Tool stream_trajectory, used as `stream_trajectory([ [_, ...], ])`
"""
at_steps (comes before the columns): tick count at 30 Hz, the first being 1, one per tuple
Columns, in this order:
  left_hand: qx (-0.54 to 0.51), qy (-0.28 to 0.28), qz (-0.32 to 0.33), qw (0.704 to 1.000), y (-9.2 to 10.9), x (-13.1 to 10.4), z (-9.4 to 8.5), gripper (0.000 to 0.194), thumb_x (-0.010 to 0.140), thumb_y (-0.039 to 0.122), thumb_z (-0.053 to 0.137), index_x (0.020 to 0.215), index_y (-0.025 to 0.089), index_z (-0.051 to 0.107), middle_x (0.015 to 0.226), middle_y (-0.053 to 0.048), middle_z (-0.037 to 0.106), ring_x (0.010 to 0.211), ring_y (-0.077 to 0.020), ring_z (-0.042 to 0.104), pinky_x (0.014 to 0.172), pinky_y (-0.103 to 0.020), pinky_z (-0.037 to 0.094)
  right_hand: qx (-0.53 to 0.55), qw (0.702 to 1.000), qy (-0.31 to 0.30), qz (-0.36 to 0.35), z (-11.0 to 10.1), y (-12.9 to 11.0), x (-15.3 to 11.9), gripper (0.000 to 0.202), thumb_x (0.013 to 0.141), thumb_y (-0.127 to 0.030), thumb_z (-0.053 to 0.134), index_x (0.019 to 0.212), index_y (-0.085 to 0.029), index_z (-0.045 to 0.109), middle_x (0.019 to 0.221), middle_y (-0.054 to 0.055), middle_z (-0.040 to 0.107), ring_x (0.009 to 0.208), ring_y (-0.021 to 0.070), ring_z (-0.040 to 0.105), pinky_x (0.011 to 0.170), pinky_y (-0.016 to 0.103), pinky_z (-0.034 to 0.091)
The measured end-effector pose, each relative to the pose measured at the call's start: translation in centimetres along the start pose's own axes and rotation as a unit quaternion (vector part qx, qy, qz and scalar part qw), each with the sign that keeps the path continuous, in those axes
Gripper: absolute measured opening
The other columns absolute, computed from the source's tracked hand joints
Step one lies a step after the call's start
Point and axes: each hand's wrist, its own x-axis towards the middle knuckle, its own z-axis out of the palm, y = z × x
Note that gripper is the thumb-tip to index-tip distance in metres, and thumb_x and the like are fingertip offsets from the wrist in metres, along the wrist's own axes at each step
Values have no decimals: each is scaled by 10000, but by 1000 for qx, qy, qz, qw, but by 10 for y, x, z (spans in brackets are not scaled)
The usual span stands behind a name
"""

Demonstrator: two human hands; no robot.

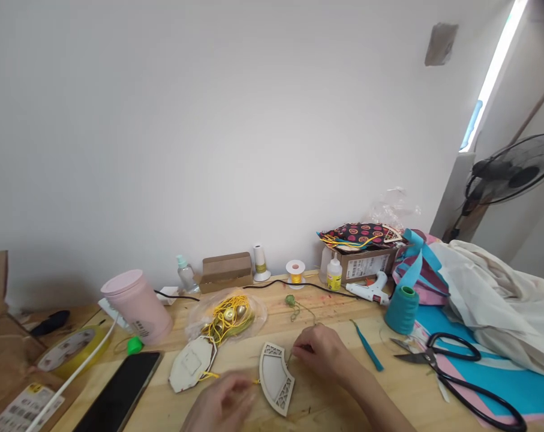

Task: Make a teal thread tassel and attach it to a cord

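Note:
A fan-shaped wooden piece (270, 369) with cut-out lattice ends lies on the table between my hands. At its right edge, my right hand (321, 351) is closed in a pinch on a thin cord (289, 359). My left hand (224, 402), smeared by motion, is left of the piece, with its fingers curled; whether it holds anything cannot be made out. Short yellow cord (209, 375) shows beside it, running from a pale octagonal piece (191, 363). Behind lies a clear bag (229, 318) of yellow cords and gold bells. Green thread (290, 300) trails above my right hand.
Black-handled scissors (433, 357), a teal seam ripper-like tool (367, 346) and a teal thread cone (402, 309) lie to the right. A glue gun (368, 290) and glue bottle (334, 273) stand behind. Leftward are a phone (121, 393), pink cup (139, 306) and tape roll (69, 350).

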Motion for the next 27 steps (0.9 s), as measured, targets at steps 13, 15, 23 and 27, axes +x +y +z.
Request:
stream_trajectory([
  [13,-3,84,126,989,41,41,13,367,569,310,679,929,258,634,1052,-54,599,1013,-252,485,881,-300,326,-7,1000,16,-11,6,-7,1,186,687,-176,512,617,-210,681,596,12,660,529,124,537,470,215,269],
  [15,-58,29,132,989,51,55,30,461,574,274,675,1029,262,599,1104,-56,583,1043,-250,476,913,-306,307,-5,1000,27,2,5,-5,2,185,698,-203,514,619,-221,680,587,7,655,529,125,534,467,216,265],
  [23,-65,-70,118,988,48,76,51,205,686,237,497,737,148,674,668,-27,653,651,-172,550,633,-244,393,-1,995,82,57,4,9,5,168,706,-285,540,663,-218,688,596,12,655,537,124,529,469,208,282],
  [27,-60,-88,90,990,39,79,44,220,687,280,499,649,119,644,576,-32,628,551,-144,525,549,-229,386,24,992,111,58,-2,26,10,285,770,-348,466,652,-189,671,549,0,617,499,112,501,449,199,281],
])
